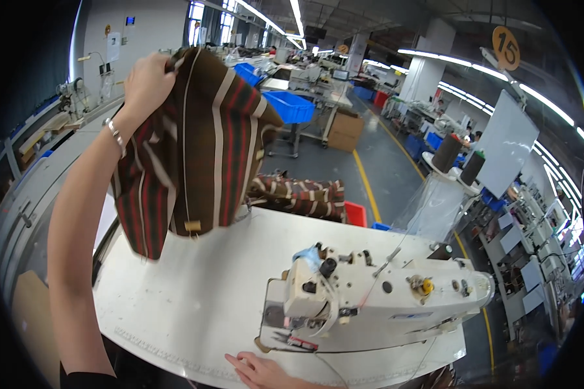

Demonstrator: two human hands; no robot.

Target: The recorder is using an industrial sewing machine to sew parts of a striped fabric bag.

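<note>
My left hand (150, 83) is raised high at the left, its fingers closed on the top edge of a brown striped cloth piece (201, 149). The cloth has red, green and pale stripes and hangs over the far left of the white sewing table (175, 311). A small tan tag (193, 225) shows at its lower edge. At the table's front edge lies my right hand (256, 371), empty, with its fingers extended. Just beyond that hand stands a white sewing machine (383, 295), with tweezers or snips with red handles (302, 342) beside its needle area.
More striped cloth (298, 194) is heaped behind the table's far edge, next to a red bin (355, 214). Dark thread cones (446, 154) stand on a holder at the right. A blue crate (289, 107) and a cardboard box (345, 131) are farther back.
</note>
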